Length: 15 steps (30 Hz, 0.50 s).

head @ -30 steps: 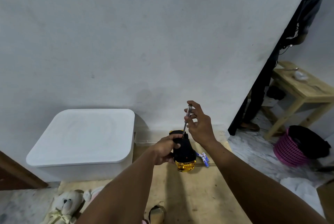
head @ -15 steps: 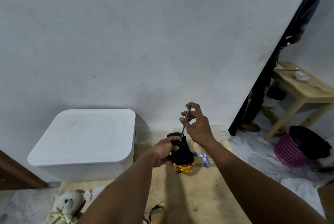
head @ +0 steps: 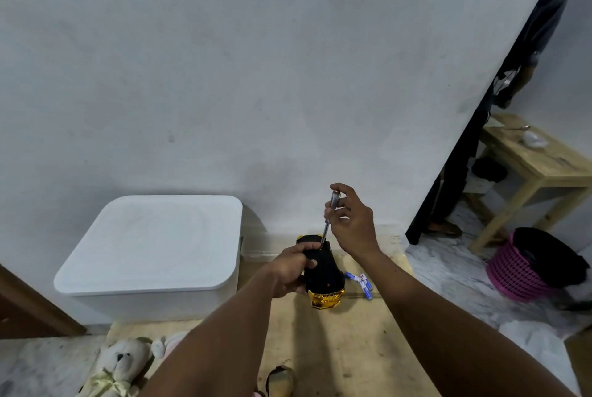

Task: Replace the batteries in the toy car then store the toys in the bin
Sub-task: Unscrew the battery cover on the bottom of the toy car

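Nearest the camera, at the bottom edge and left of the toy car [head: 323, 271], a pale teddy bear [head: 120, 364] lies on the wooden surface [head: 346, 348], with a second soft toy [head: 166, 340], pinkish white, just beside it. A small rounded object [head: 281, 380] sits at the bottom edge, nearer than the car; what it is cannot be told.

The car is turned underside up, black belly showing and gold bodywork at the near end. The left hand [head: 290, 271] is closed around the car's left side and holds it steady. Just right of the car, blue and white batteries [head: 360, 281] lie loose on the surface.

Above the car, the right hand [head: 350, 223] pinches the handle of a thin screwdriver [head: 330, 217] between its fingertips. The shaft slants down and its tip meets the car's underside near the far end.

Left of the car stands the white bin [head: 150, 252], its lid on. Beyond the car rises a plain white wall [head: 256, 76]. Well to the right of the car are a pink basket [head: 515, 271] with dark cloth in it and, farther back, a wooden side table [head: 538, 159].
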Tool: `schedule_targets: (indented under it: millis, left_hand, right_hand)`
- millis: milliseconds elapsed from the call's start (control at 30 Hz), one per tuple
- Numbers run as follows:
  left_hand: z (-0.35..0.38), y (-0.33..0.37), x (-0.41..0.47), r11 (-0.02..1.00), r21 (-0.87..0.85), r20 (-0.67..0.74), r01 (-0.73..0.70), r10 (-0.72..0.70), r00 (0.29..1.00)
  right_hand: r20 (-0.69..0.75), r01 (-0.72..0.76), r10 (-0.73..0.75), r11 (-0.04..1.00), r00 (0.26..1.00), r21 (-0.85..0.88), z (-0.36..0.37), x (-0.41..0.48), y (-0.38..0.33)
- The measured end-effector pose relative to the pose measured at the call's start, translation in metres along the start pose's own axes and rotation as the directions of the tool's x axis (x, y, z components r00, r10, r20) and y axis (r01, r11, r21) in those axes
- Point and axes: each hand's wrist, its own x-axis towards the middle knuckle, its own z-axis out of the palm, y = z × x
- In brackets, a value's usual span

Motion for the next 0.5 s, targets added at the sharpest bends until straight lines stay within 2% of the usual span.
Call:
schedule_targets:
  millis: [133,267,367,500]
  left_hand:
    - [-0.0017,-0.0021,-0.0014,1.000,-0.018,-0.004,0.011,-0.011,1.000]
    - [0.0001,-0.0017,-0.0035,1.000,-0.015,-0.003,0.009,-0.009,1.000]
    - [0.0006,-0.0013,-0.0022,1.000,-0.030,-0.006,0.008,-0.008,1.000]
    - [0.0009,-0.0020,-0.0031,0.999,-0.031,-0.015,0.007,-0.008,1.000]
  right_hand:
    - [-0.074,0.014,-0.017,0.999,0.997,-0.042,-0.0019,-0.0002,-0.0024]
    - [-0.035,0.054,-0.056,0.997,0.998,-0.058,-0.0002,-0.0007,-0.0047]
    - [-0.056,0.096,-0.100,0.993,0.993,-0.072,0.0007,-0.0003,-0.0064]
    - [-0.067,0.087,-0.090,0.995,0.994,-0.049,0.0004,0.0027,-0.0059]
